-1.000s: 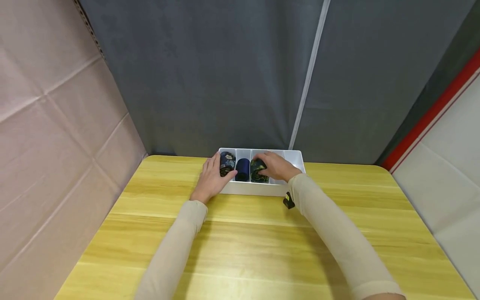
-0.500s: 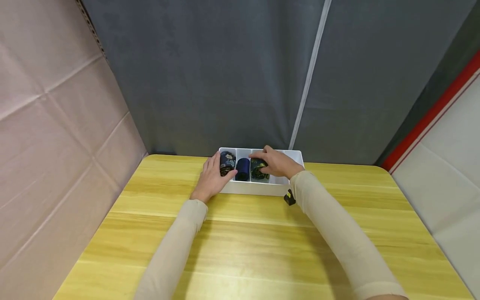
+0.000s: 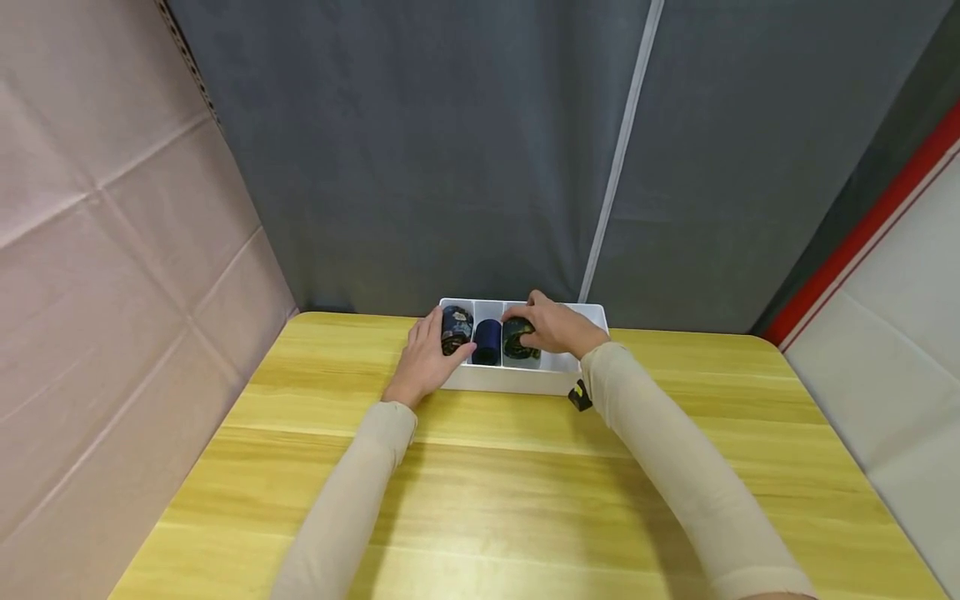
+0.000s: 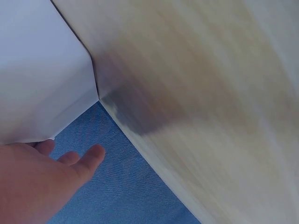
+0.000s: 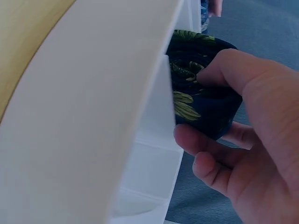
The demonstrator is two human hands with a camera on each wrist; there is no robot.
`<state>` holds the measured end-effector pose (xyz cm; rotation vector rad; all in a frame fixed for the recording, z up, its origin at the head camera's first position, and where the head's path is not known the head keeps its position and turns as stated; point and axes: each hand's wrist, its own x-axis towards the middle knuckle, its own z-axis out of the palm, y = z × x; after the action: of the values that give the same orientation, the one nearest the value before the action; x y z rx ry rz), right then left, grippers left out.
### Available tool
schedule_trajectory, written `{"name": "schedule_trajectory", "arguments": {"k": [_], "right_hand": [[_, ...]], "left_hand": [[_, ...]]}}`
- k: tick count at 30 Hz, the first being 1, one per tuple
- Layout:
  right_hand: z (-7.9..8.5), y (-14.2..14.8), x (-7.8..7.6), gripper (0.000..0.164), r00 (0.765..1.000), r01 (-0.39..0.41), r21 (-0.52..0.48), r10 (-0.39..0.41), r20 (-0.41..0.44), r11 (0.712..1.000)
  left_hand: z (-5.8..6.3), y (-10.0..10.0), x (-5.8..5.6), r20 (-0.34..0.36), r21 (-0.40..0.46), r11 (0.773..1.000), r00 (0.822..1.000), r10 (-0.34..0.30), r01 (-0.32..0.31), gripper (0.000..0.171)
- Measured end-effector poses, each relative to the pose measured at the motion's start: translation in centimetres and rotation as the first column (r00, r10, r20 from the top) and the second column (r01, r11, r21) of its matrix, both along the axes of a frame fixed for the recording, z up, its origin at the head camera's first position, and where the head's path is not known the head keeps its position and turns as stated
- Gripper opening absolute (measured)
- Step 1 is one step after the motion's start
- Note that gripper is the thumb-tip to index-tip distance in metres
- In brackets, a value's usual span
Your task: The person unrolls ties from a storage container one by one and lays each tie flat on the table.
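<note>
Got a dark leafy roll pinched in the right hand, at the third compartment from the left in a white box; can't tell if touching bottom. Hemmed in by dividers, with a navy roll next door and a floral roll past that. Got the left hand fairly straight-fingered against the box's left end. Also spotted on the bench: some black-and-yellow thing just out front, by the right sleeve. Blocked off behind by a gray curtain.
</note>
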<state>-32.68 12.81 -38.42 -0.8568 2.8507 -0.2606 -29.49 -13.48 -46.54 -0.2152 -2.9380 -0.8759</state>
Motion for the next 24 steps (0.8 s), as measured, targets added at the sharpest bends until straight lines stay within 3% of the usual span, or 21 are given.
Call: {"name": "schedule_trajectory", "arguments": {"k": [10, 17, 24], "right_hand": [[-0.22, -0.13, 0.00, 0.054, 1.000, 0.007, -0.048, -0.008, -0.020, 0.999], [-0.69, -0.32, 0.17, 0.055, 0.995, -0.031, -0.059, 0.026, -0.092, 0.998], [-0.06, -0.29, 0.35, 0.052, 0.997, -0.027, -0.077, 0.022, -0.069, 0.997]], "left_hand": [[0.06, -0.11, -0.20, -0.004, 0.004, 1.000, 1.000, 0.001, -0.001, 0.104], [0.06, -0.26, -0.03, 0.005, 0.014, 1.000, 1.000, 0.002, -0.002, 0.103], [-0.03, -0.35, -0.12, -0.001, 0.018, 1.000, 1.000, 0.001, -0.001, 0.102]]}}
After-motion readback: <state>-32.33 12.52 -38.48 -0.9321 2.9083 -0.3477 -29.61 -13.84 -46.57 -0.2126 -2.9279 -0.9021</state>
